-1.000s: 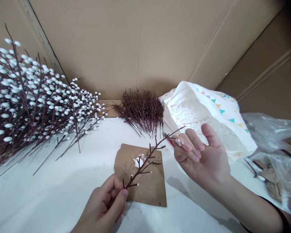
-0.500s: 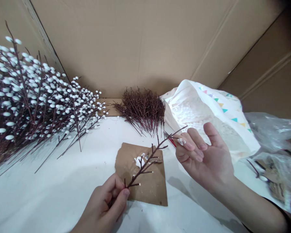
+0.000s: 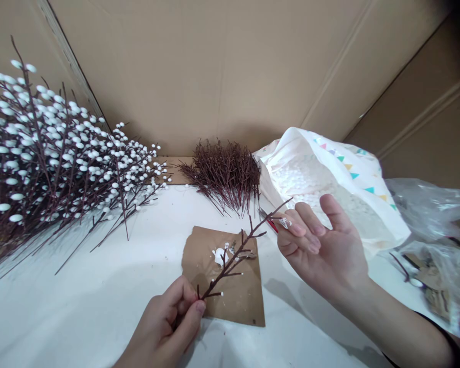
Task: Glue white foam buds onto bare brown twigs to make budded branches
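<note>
My left hand (image 3: 170, 322) pinches the lower end of a brown twig (image 3: 233, 259), which slants up to the right over a piece of cardboard (image 3: 237, 304). White dabs show on some of its tips. A blob of white paste (image 3: 219, 256) lies on the cardboard behind the twig. My right hand (image 3: 322, 245) is palm up near the twig's upper end, thumb apart and other fingers curled, with white paste on a fingertip. Nothing else shows in it. Behind that hand lies a red-handled tool (image 3: 270, 223), partly hidden.
Branches with white buds (image 3: 72, 148) fill the left side. A bundle of bare brown twigs (image 3: 228, 174) lies at the back. To the right are a white bag (image 3: 368, 204) holding small white pieces and some clear plastic (image 3: 429, 202). Cardboard walls (image 3: 199, 66) stand behind.
The twig's upper part has shifted very slightly left and down. My right hand has moved slightly left. Both hands keep nearly the same pose.
</note>
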Motion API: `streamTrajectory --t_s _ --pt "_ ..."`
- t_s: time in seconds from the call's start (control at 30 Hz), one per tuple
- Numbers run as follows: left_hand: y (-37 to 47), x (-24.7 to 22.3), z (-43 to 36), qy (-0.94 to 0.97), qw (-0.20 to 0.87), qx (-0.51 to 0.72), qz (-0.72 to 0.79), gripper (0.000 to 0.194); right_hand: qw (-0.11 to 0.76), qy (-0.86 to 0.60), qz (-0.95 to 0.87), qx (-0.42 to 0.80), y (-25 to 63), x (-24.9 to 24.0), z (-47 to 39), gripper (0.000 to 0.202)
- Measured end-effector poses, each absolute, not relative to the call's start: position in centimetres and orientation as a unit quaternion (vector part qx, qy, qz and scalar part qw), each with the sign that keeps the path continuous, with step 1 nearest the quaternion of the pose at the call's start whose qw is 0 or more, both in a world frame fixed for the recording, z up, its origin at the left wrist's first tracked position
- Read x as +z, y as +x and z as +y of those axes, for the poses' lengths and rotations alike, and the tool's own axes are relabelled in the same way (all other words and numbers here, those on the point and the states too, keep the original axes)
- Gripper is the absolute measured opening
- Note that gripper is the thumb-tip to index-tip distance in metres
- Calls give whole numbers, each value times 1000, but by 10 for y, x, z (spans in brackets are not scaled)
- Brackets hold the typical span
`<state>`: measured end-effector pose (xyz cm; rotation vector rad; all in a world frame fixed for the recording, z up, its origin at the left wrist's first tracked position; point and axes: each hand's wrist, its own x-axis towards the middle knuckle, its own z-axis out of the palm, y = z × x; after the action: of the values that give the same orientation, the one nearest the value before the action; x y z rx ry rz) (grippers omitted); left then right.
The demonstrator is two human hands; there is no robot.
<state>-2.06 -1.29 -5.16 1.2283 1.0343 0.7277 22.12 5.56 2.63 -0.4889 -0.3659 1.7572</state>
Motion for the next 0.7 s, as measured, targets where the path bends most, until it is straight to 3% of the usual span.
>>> streamTrajectory --t_s 0.7 --pt "-20 -57 -13 501 649 348 455 38 609 -201 -136 755 218 30 57 55"
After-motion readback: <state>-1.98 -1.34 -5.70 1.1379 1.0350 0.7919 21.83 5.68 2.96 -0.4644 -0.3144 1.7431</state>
